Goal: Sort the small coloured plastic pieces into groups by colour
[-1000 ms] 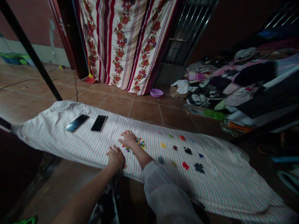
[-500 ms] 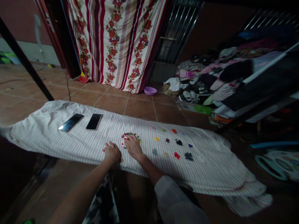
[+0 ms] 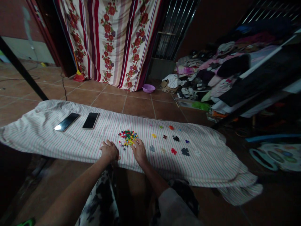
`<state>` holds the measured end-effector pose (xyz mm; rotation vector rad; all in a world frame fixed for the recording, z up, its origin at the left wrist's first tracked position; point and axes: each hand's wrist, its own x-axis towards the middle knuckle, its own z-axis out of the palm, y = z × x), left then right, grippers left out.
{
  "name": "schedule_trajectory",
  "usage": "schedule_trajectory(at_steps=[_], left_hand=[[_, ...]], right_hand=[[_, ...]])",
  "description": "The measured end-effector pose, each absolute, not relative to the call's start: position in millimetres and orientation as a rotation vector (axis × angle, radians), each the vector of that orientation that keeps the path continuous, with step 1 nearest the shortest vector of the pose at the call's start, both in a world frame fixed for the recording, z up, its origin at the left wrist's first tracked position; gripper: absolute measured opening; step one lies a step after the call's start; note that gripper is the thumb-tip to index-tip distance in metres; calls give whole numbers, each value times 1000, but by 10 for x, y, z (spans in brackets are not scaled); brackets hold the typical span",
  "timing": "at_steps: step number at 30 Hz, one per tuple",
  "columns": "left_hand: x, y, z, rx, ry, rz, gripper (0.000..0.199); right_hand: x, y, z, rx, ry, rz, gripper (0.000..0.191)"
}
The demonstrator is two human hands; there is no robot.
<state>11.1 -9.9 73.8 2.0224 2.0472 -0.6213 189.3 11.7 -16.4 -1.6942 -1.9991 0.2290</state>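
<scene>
A loose pile of small coloured pieces point(image 3: 128, 137), red, green, yellow, blue and more, lies on the striped cloth in front of me. My right hand point(image 3: 140, 153) is at the pile's right edge, fingers bent but apart, fingertips touching the yellow pieces. Left of the pile, my left hand point(image 3: 109, 151) rests near the cloth's front edge, fingers loosely spread and nothing visible in them. To the right sit small groups sorted by colour, among them red pieces point(image 3: 173, 151), dark grey pieces point(image 3: 185, 152), black pieces point(image 3: 176, 138) and yellow pieces point(image 3: 154, 135).
Two phones, one silvery with glare point(image 3: 67, 122) and one dark point(image 3: 91, 121), lie on the striped cloth point(image 3: 207, 166) at left. Beyond are a purple basin point(image 3: 149, 88), a floral curtain point(image 3: 119, 44) and a heap of clothes point(image 3: 211, 72).
My right hand has shifted from on top of the pile to its right edge, uncovering the mixed pieces. My left hand stays beside the pile. The view has shifted slightly.
</scene>
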Motion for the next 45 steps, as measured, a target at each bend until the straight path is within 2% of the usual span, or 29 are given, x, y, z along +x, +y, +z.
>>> schedule_trajectory(at_steps=[6, 15, 23, 29, 45], left_hand=[[126, -95, 768, 2004, 2046, -624, 103], [135, -68, 729, 1983, 2060, -625, 104], [132, -66, 736, 1971, 2045, -617, 104], [143, -69, 738, 1981, 2054, -616, 103], [144, -32, 681, 1965, 2053, -590, 105]], right_hand=[[1804, 502, 22, -1623, -1984, 300, 33], [1593, 319, 107, -1346, -2338, 277, 23], [1559, 612, 171, -1411, -2295, 246, 32], [1238, 697, 294, -1425, -2466, 269, 30], [1274, 861, 302, -1502, -2493, 298, 25]])
